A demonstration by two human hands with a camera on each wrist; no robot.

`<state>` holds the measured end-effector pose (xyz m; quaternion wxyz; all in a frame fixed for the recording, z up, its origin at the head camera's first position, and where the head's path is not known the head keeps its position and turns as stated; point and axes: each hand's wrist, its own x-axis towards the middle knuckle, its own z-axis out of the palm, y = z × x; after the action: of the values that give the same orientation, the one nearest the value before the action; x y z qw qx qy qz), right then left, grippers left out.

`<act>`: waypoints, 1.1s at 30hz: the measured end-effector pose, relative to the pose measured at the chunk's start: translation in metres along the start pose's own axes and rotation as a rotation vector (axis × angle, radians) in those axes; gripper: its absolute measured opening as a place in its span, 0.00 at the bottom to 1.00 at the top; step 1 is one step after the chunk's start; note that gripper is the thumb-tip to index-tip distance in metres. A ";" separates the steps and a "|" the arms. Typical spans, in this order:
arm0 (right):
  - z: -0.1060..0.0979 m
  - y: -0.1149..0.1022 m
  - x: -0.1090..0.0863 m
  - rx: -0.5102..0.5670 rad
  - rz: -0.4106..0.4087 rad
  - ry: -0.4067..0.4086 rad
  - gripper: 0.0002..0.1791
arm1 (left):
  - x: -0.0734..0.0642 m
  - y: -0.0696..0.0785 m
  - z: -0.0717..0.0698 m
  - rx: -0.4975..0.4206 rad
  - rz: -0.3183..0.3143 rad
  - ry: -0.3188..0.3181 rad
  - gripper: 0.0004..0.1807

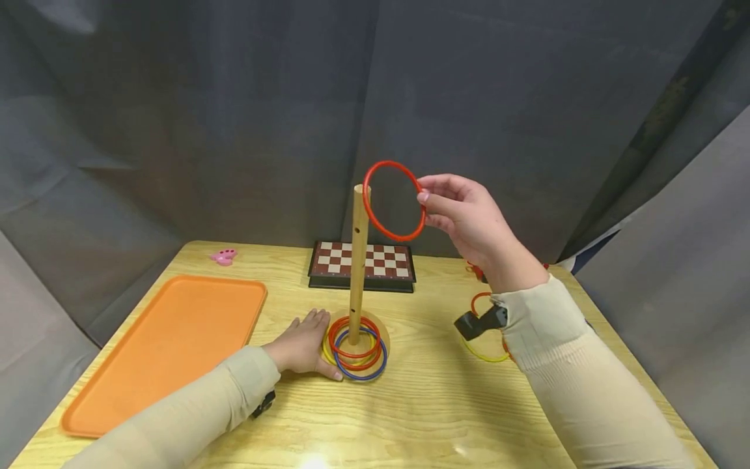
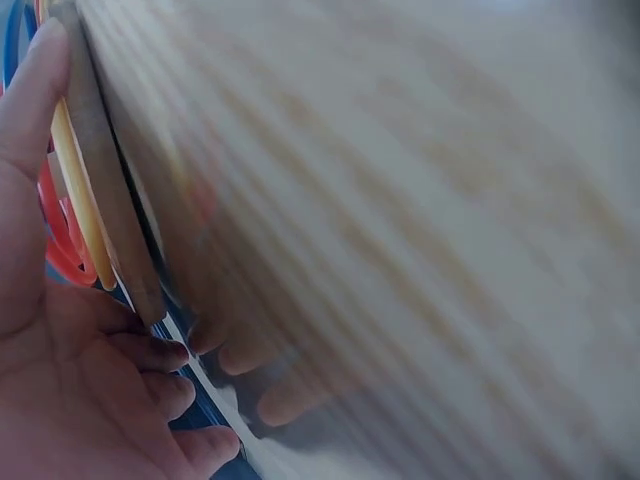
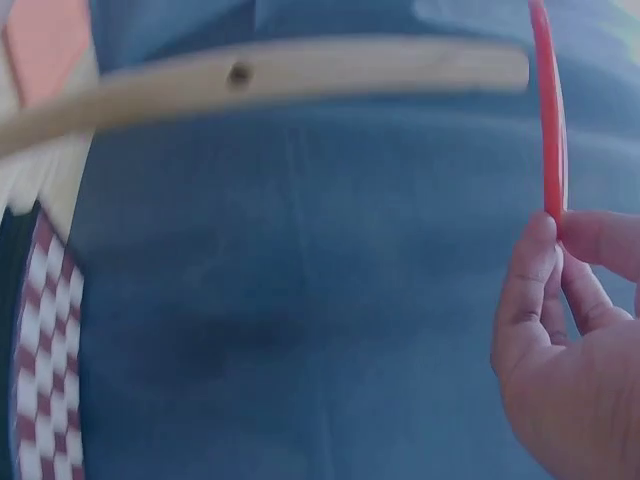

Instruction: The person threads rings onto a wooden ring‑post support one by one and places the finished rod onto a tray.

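Note:
My right hand (image 1: pixel 465 212) pinches a red ring (image 1: pixel 398 238) between thumb and fingertips. The ring hangs upright beside the top of a wooden post (image 1: pixel 358 260), and its left side overlaps the post tip in the head view. In the right wrist view the ring (image 3: pixel 551 130) appears edge-on, just past the post's end (image 3: pixel 480 65). Around the foot of the post lie red, yellow and blue rings (image 1: pixel 385 358) on a round wooden base (image 1: pixel 384 326). My left hand (image 1: pixel 301 345) rests against the base's left side, fingers extended, its thumb (image 2: pixel 35 90) along the near edge.
Behind the post sits a red-and-white checkered board (image 1: pixel 387 264). An orange tray (image 1: pixel 176 339) occupies the left of the table, with a small pink object (image 1: pixel 224 257) beyond it. More rings, including a yellow one (image 1: pixel 485 357), lie under the right forearm. Grey curtains (image 1: pixel 263 130) hang behind.

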<state>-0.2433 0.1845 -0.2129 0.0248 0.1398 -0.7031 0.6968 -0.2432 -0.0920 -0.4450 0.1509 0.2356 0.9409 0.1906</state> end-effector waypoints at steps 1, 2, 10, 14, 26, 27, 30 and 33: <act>0.007 -0.002 0.003 0.007 -0.010 -0.003 0.09 | 0.000 0.000 -0.001 -0.002 -0.002 0.000 0.71; 0.015 -0.004 0.005 0.010 -0.019 -0.006 0.10 | 0.000 0.000 -0.001 -0.003 -0.004 0.002 0.71; 0.042 0.021 0.014 -0.088 0.062 -0.015 0.14 | 0.002 0.002 0.000 -0.004 0.001 -0.003 0.71; 0.037 0.054 0.015 -0.175 0.152 -0.014 0.15 | 0.004 0.003 0.000 0.021 0.002 -0.010 0.71; 0.026 0.154 -0.007 -0.300 0.327 -0.129 0.11 | 0.006 0.003 0.000 0.033 0.006 0.005 0.72; 0.026 0.160 -0.008 -0.305 0.339 -0.132 0.11 | 0.006 0.003 0.000 0.031 0.006 0.005 0.72; 0.027 0.175 -0.012 -0.307 0.367 -0.132 0.11 | 0.006 0.004 -0.001 0.017 0.005 0.007 0.72; 0.028 0.186 -0.014 -0.310 0.392 -0.130 0.11 | 0.005 0.004 -0.002 0.003 0.003 0.005 0.72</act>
<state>-0.2682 0.1571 -0.3975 -0.1350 0.0398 -0.8151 0.5619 -0.2469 -0.0867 -0.4426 0.1482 0.2366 0.9413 0.1900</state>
